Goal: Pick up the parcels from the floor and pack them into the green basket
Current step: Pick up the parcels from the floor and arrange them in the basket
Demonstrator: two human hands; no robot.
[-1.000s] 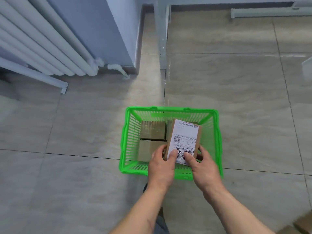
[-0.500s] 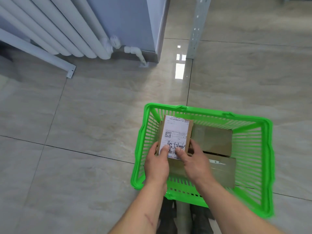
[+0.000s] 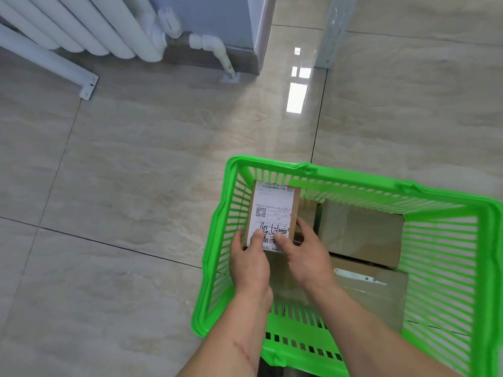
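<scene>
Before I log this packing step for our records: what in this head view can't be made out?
- Basket floor under the labelled parcel: hidden by the parcel, left hand and right hand, so whether it rests or hangs is unclear.
- Green basket: right and near rims cut off by the frame edge.
- Label's small print: too small to read.
- Plain boxes: lower one partly blurred, faces partly hidden by the right forearm.

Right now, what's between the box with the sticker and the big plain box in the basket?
In the head view, a narrow brown parcel and the right hand's fingers lie between the labelled box and the plain box.
</scene>
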